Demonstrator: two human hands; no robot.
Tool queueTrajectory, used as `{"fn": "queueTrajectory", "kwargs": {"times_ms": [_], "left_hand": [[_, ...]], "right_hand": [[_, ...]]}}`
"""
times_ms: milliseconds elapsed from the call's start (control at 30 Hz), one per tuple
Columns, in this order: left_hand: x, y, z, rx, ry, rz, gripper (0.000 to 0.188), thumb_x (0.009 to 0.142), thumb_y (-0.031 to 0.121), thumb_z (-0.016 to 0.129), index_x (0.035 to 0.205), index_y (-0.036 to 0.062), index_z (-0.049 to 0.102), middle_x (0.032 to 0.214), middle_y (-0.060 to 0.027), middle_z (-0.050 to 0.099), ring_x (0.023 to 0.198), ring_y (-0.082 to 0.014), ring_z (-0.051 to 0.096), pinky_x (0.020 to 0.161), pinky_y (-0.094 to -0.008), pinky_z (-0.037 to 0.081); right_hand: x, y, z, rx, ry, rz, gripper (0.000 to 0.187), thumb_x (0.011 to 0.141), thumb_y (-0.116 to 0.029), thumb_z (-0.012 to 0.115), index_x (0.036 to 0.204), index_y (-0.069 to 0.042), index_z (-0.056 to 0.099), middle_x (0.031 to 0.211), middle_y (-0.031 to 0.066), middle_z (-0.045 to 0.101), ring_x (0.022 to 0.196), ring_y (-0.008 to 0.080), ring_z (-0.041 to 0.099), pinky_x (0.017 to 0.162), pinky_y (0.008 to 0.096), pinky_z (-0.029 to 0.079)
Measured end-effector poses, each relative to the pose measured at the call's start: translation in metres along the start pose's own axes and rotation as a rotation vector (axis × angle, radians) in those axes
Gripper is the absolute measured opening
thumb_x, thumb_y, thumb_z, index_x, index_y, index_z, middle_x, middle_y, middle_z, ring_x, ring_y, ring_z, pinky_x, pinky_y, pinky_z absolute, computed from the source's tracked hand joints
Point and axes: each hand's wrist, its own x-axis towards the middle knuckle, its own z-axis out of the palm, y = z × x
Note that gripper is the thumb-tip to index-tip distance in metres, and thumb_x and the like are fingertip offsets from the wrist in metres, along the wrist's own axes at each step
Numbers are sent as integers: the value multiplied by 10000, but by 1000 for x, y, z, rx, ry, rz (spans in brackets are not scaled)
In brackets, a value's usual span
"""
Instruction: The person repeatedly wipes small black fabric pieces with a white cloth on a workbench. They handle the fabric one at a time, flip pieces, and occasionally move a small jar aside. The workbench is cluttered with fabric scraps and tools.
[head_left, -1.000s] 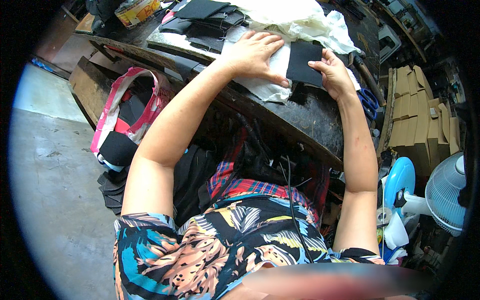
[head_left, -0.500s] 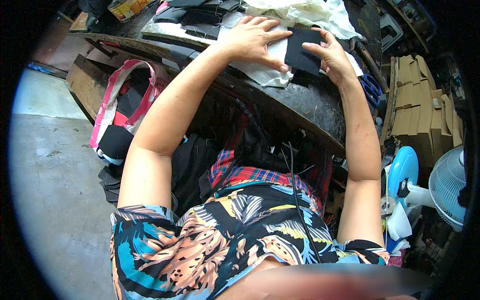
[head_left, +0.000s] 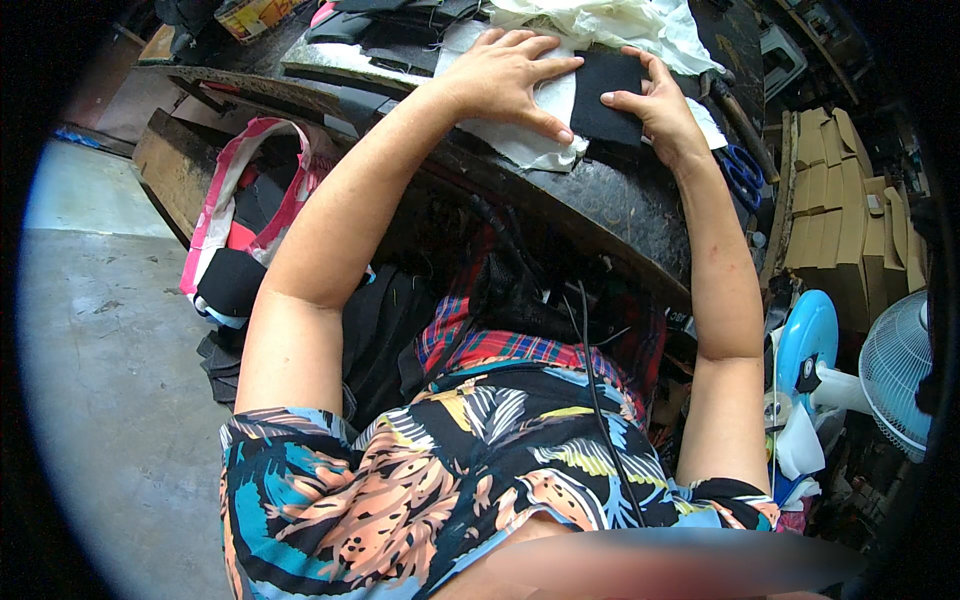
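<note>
A black rectangular piece of cloth (head_left: 606,112) lies on the dark worktable (head_left: 650,205), its left part against a white cloth (head_left: 550,157). My left hand (head_left: 508,85) rests flat on the white cloth with fingers spread, the index fingertip reaching the black piece's upper left edge. On the other side, my right hand (head_left: 668,112) grips the black piece by its right edge, the thumb on top and the other fingers curled at the border.
Dark cloth pieces (head_left: 400,40) are stacked to the left, and crumpled white fabric (head_left: 640,32) lies behind. Blue-handled scissors (head_left: 742,178) sit at the table's right. Folded cardboard (head_left: 830,215) and a fan (head_left: 895,375) stand at right; a pink-rimmed bag (head_left: 212,225) hangs left.
The black piece has shifted slightly down, and the dark edge that showed below it no longer stands out. My right hand has moved slightly with it; my left hand stays almost still.
</note>
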Motion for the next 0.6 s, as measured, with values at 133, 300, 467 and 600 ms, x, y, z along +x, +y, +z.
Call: {"fn": "queueTrajectory", "kwargs": {"times_ms": [133,300,467,600], "left_hand": [[0,-1,4,31,2,5,934,673,815,576,1451,321,421,1498,-148,371,1391,-337,312,1140,-474,213],[3,0,10,38,18,-6,769,802,739,505,1431,300,448,1474,-150,408,1372,-321,353,1128,-462,233],[2,3,2,-5,47,19,768,803,732,518,1436,304,441,1444,-174,437,1353,-326,383,1111,-473,253],[5,5,-7,44,-69,8,810,773,784,506,1439,329,436,1474,-176,390,1362,-351,354,1111,-476,252]], "right_hand": [[1,2,1,23,9,-44,751,729,48,728,1389,-66,387,1044,155,611,868,209,660,697,286,577],[4,7,1,37,-1,-80,756,720,42,733,1385,-64,390,1063,161,604,878,218,655,720,292,574],[6,10,1,-2,15,-179,788,710,52,728,1400,-56,365,1144,165,585,948,211,643,781,291,561],[5,12,2,24,-23,-253,818,713,70,717,1431,-61,347,1181,163,578,967,195,637,798,282,561]]}}
